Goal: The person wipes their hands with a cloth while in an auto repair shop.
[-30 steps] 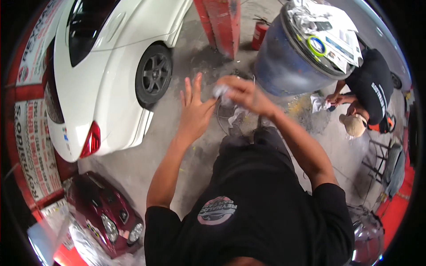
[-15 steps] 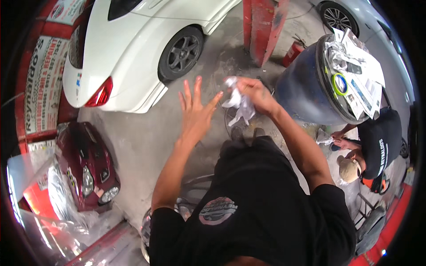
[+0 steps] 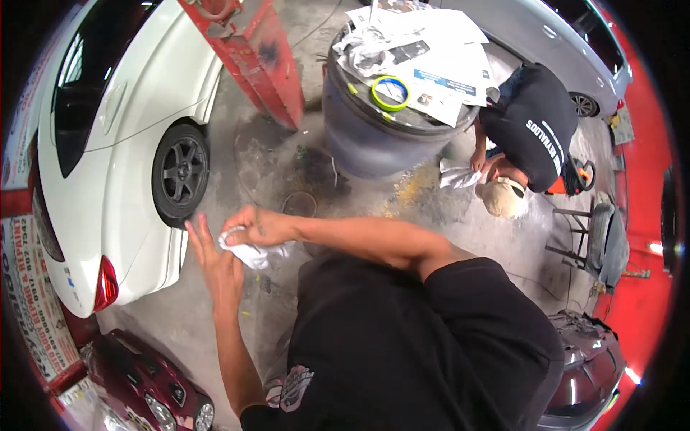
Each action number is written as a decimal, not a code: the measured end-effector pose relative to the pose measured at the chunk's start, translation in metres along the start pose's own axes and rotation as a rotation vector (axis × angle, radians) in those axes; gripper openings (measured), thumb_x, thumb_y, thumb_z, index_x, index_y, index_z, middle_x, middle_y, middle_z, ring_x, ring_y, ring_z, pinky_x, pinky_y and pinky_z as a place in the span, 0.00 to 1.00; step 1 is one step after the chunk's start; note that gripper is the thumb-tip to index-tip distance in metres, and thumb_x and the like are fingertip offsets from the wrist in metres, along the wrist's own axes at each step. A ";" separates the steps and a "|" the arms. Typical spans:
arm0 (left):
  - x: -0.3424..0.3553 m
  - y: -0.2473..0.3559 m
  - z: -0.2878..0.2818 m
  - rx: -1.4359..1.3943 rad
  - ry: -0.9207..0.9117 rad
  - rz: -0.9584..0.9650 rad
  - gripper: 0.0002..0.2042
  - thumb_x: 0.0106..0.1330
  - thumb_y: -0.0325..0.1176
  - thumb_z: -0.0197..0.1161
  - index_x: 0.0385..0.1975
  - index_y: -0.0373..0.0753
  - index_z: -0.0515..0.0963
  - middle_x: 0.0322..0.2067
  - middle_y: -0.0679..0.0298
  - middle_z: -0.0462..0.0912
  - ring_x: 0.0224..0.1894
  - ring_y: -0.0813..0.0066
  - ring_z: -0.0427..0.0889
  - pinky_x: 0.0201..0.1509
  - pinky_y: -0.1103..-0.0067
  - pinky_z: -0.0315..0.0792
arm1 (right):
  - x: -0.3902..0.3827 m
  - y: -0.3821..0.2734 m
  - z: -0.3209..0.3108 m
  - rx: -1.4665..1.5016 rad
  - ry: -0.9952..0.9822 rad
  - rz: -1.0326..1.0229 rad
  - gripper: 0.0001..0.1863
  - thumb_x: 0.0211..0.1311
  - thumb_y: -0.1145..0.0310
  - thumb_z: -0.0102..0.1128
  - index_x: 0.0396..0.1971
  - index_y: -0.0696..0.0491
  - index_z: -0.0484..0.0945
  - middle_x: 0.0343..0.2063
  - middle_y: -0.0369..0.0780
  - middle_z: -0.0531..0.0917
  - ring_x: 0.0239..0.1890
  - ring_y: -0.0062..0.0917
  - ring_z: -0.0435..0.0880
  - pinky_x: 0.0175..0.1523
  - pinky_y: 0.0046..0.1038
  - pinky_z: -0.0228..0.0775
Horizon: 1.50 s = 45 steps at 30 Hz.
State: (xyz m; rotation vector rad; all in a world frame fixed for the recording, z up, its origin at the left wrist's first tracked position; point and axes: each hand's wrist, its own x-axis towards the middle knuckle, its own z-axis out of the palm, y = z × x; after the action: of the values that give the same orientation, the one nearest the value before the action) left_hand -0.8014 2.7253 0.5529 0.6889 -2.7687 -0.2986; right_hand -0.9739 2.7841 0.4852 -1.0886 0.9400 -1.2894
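Crumpled in my right hand (image 3: 260,225) is a white cloth (image 3: 253,254), with its loose end hanging below the fingers. My left hand (image 3: 220,267) is raised beside it, palm side partly turned away, its fingers stretched out and apart. The cloth touches or nearly touches the left hand at the thumb side; I cannot tell which. Both hands are held in the air over the concrete floor, close to the rear wheel (image 3: 181,172) of a white car (image 3: 108,179).
A blue drum (image 3: 388,147) carries papers (image 3: 451,72), a white rag (image 3: 374,47) and a yellow-green tape roll (image 3: 391,93). A red post (image 3: 262,65) stands behind. At right a person (image 3: 535,118) in a cap bends over, holding a cloth. A maroon bumper (image 3: 136,373) lies lower left.
My view has turned right, so the drum and the person now sit nearer the middle. My hands have come closer together, the right one bringing the cloth up against the left.
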 end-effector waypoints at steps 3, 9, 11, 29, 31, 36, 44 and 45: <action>0.006 0.022 0.007 -0.092 0.136 0.031 0.05 0.63 0.25 0.61 0.29 0.32 0.83 0.75 0.47 0.53 0.77 0.35 0.45 0.78 0.49 0.46 | 0.004 0.019 -0.006 -0.108 0.155 -0.033 0.17 0.73 0.59 0.57 0.48 0.56 0.84 0.41 0.39 0.86 0.46 0.22 0.81 0.56 0.29 0.73; 0.006 0.017 0.033 -0.399 0.245 -0.271 0.23 0.75 0.32 0.55 0.68 0.37 0.69 0.77 0.47 0.49 0.79 0.51 0.47 0.80 0.63 0.44 | -0.015 -0.021 -0.058 0.631 0.318 0.061 0.18 0.77 0.61 0.51 0.57 0.56 0.76 0.50 0.43 0.84 0.48 0.26 0.85 0.54 0.38 0.79; 0.008 0.017 0.040 -0.380 0.215 -0.284 0.25 0.77 0.35 0.53 0.72 0.37 0.65 0.76 0.48 0.52 0.79 0.52 0.49 0.79 0.63 0.45 | -0.031 -0.035 -0.003 0.165 0.223 -0.032 0.20 0.75 0.65 0.51 0.61 0.56 0.74 0.49 0.44 0.85 0.50 0.26 0.84 0.56 0.36 0.78; 0.005 0.016 0.036 -0.106 0.266 -0.063 0.31 0.62 0.26 0.66 0.66 0.31 0.65 0.68 0.46 0.64 0.72 0.45 0.62 0.74 0.58 0.58 | 0.001 0.031 0.024 0.521 0.391 0.209 0.21 0.63 0.67 0.67 0.50 0.66 0.79 0.34 0.41 0.85 0.37 0.25 0.82 0.43 0.31 0.75; -0.006 0.005 0.041 -0.034 0.279 -0.023 0.33 0.62 0.30 0.69 0.67 0.32 0.65 0.68 0.46 0.65 0.72 0.46 0.63 0.74 0.58 0.58 | 0.003 0.033 0.024 0.639 0.513 0.308 0.31 0.63 0.65 0.70 0.60 0.67 0.69 0.38 0.42 0.84 0.37 0.23 0.82 0.40 0.28 0.77; 0.006 0.008 0.042 -0.310 0.391 -0.340 0.40 0.55 0.28 0.76 0.69 0.34 0.63 0.65 0.50 0.71 0.69 0.53 0.67 0.73 0.62 0.61 | -0.044 0.018 -0.045 0.761 0.220 0.153 0.21 0.72 0.67 0.55 0.58 0.63 0.75 0.49 0.46 0.86 0.46 0.30 0.88 0.55 0.36 0.82; 0.023 -0.003 0.032 -0.166 0.420 0.051 0.42 0.53 0.25 0.76 0.70 0.37 0.61 0.63 0.49 0.72 0.67 0.49 0.70 0.70 0.59 0.64 | -0.030 -0.019 0.005 0.529 0.299 0.165 0.12 0.70 0.66 0.62 0.43 0.60 0.83 0.32 0.36 0.86 0.32 0.19 0.85 0.36 0.24 0.77; 0.028 -0.003 0.029 -0.130 0.432 0.157 0.42 0.53 0.25 0.76 0.70 0.37 0.61 0.63 0.48 0.73 0.66 0.48 0.71 0.70 0.58 0.65 | -0.027 -0.020 0.009 0.772 0.318 0.200 0.13 0.69 0.65 0.63 0.43 0.60 0.83 0.32 0.36 0.86 0.31 0.20 0.85 0.36 0.26 0.77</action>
State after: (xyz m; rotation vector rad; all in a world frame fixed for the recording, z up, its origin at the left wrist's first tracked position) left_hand -0.8327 2.7128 0.5306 0.4384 -2.3501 -0.2587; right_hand -0.9723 2.8126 0.5058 -0.1907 0.6531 -1.4925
